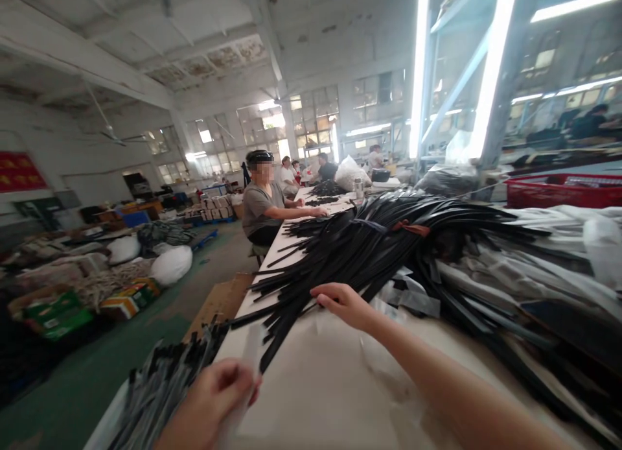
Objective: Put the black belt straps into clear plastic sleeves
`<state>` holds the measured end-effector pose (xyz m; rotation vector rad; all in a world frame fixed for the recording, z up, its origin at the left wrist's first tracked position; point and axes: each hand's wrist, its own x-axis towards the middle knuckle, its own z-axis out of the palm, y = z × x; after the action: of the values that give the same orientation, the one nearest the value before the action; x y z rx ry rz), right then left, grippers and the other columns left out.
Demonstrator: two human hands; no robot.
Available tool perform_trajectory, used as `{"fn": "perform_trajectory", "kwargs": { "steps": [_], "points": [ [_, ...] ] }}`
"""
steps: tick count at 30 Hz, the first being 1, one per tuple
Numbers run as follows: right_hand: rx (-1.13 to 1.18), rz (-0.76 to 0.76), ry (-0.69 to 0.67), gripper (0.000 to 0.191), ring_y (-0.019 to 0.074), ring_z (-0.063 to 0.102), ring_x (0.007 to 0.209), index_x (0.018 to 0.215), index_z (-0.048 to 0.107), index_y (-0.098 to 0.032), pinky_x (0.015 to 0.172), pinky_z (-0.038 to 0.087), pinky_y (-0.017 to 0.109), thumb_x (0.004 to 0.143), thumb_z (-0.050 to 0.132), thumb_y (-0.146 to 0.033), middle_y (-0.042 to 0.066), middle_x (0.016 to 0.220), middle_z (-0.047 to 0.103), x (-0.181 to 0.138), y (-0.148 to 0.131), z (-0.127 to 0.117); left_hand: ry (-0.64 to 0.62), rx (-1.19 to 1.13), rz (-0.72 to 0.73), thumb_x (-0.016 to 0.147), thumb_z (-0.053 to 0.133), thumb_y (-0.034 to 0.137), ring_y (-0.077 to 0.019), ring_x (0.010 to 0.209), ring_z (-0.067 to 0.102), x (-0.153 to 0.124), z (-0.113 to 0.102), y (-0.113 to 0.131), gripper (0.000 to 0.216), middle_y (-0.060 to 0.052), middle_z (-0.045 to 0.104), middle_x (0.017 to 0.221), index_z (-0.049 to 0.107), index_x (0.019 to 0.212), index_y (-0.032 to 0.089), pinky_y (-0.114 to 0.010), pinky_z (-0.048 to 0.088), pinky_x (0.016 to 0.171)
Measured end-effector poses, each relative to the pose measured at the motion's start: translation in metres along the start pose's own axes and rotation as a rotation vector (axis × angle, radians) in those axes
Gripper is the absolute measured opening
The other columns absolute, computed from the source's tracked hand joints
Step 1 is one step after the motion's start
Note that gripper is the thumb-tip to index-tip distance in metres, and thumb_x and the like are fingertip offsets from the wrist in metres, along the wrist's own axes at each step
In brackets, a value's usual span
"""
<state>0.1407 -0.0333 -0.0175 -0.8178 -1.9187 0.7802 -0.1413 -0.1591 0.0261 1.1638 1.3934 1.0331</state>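
My right hand [343,303] reaches forward over the white table [330,385] and its curled fingers rest on the ends of a big heap of long black strips [369,249]. What, if anything, the fingers grip is not clear. My left hand [218,391] is low at the near table edge, blurred, with fingers closed round a thin pale strip or sheet [250,353]. A second pile of black strips [160,385] lies at the table's near left corner.
A seated person [265,200] works further along the same table, with more people behind. A red crate [564,189] and grey plastic-wrapped bundles [558,242] sit at right. Boxes [58,310] and white sacks [171,263] cover the green floor at left.
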Motion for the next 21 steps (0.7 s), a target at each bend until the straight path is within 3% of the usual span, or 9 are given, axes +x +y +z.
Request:
{"fn": "perform_trajectory", "kwargs": {
  "steps": [3,6,8,12,17,19,21],
  "points": [
    [0.485,0.108,-0.003,0.053,0.0222,0.065,0.088,0.11,0.064,-0.013,0.073,0.051,0.033,0.083,0.054,-0.058,0.014,0.104,0.067,-0.001,-0.01,0.003,-0.175,-0.033,0.02,0.051,0.081,0.051,-0.0088,0.05,0.047,0.061,0.067,0.023,0.046,0.001,0.057,0.057,0.063,0.066,0.012,-0.02,0.032,0.047],
    [0.556,0.22,0.172,0.048,0.0155,0.062,0.066,0.09,0.068,-0.012,0.057,0.047,0.024,0.069,0.071,-0.055,0.008,0.081,0.068,0.004,-0.007,0.007,-0.255,-0.12,0.037,0.041,0.082,0.056,-0.0078,0.046,0.04,0.109,0.118,0.025,0.054,0.003,0.051,0.051,0.055,0.059,0.013,-0.021,0.028,0.047],
    [0.522,0.327,0.302,0.043,0.0112,0.055,0.052,0.073,0.066,-0.011,0.049,0.041,0.021,0.064,0.074,-0.052,0.003,0.062,0.063,0.009,0.001,0.009,-0.318,-0.124,0.048,0.044,0.08,0.059,-0.0075,0.046,0.039,0.127,0.137,0.016,0.055,0.003,0.05,0.051,0.055,0.06,0.013,-0.022,0.028,0.047],
    [0.471,0.466,0.424,0.034,0.0097,0.049,0.043,0.062,0.059,-0.013,0.043,0.039,0.021,0.066,0.069,-0.045,-0.001,0.05,0.055,0.017,0.02,0.01,-0.384,0.031,0.16,0.062,0.07,0.061,-0.0137,0.059,0.053,0.147,0.139,-0.001,0.052,-0.004,0.061,0.065,0.06,0.071,0.011,-0.025,0.038,0.056],
    [0.466,0.418,0.286,0.026,0.009,0.051,0.048,0.066,0.062,-0.013,0.049,0.044,0.021,0.068,0.063,-0.039,-0.002,0.055,0.057,0.015,0.016,0.016,-0.166,0.202,0.47,0.069,0.071,0.043,-0.02,0.085,0.061,0.159,0.117,0.008,0.046,-0.01,0.065,0.1,0.065,0.105,0.015,-0.03,0.047,0.077],
    [0.496,0.436,0.212,0.022,0.0094,0.053,0.05,0.065,0.063,-0.013,0.051,0.044,0.021,0.069,0.06,-0.035,0.0,0.057,0.059,0.012,0.01,0.021,-0.228,0.23,0.515,0.074,0.066,0.038,-0.0196,0.086,0.061,0.161,0.112,0.014,0.032,-0.008,0.066,0.1,0.07,0.098,0.017,-0.028,0.047,0.076],
    [0.522,0.471,0.148,0.018,0.01,0.056,0.052,0.063,0.063,-0.014,0.052,0.045,0.021,0.068,0.055,-0.028,0.001,0.058,0.061,0.01,0.005,0.029,-0.311,0.236,0.525,0.075,0.064,0.035,-0.0187,0.081,0.061,0.16,0.111,0.017,0.021,-0.007,0.066,0.092,0.073,0.079,0.017,-0.025,0.047,0.07]
  ]
}}
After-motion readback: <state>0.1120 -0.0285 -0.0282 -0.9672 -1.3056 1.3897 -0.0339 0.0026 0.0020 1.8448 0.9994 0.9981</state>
